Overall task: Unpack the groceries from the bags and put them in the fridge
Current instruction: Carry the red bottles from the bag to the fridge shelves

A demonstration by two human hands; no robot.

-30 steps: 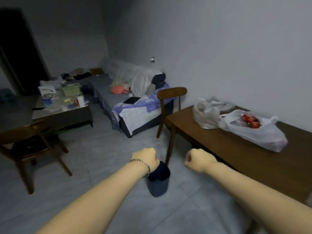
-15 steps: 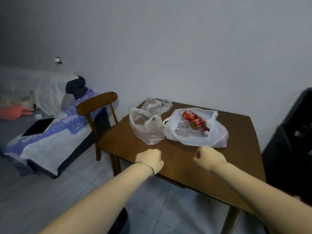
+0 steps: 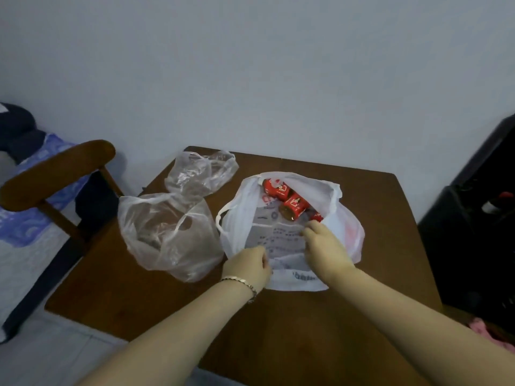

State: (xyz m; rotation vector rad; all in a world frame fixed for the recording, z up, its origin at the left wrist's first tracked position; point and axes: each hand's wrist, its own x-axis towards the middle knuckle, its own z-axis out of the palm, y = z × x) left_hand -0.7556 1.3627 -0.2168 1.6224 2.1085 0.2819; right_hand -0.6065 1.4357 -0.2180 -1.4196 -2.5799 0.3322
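White bag [image 3: 281, 238] now pinched by left hand [image 3: 246, 265] and right hand [image 3: 326, 247], earlier empty clenched fists

Red cans [image 3: 294, 205] on sides in open white bag [image 3: 320, 190]; 2 clear bags [image 3: 167, 235] just left

Home living room. Wooden table [image 3: 390, 218] against plain wall [image 3: 250, 65]; chair [image 3: 55, 168] left of table, sofa [image 3: 19, 221] with blue throw farther left; plastic grocery bags [image 3: 167, 232] on table.

A wooden chair [image 3: 55, 168] stands left of the brown table [image 3: 111, 288], beside a blue-patterned cover [image 3: 16, 227].
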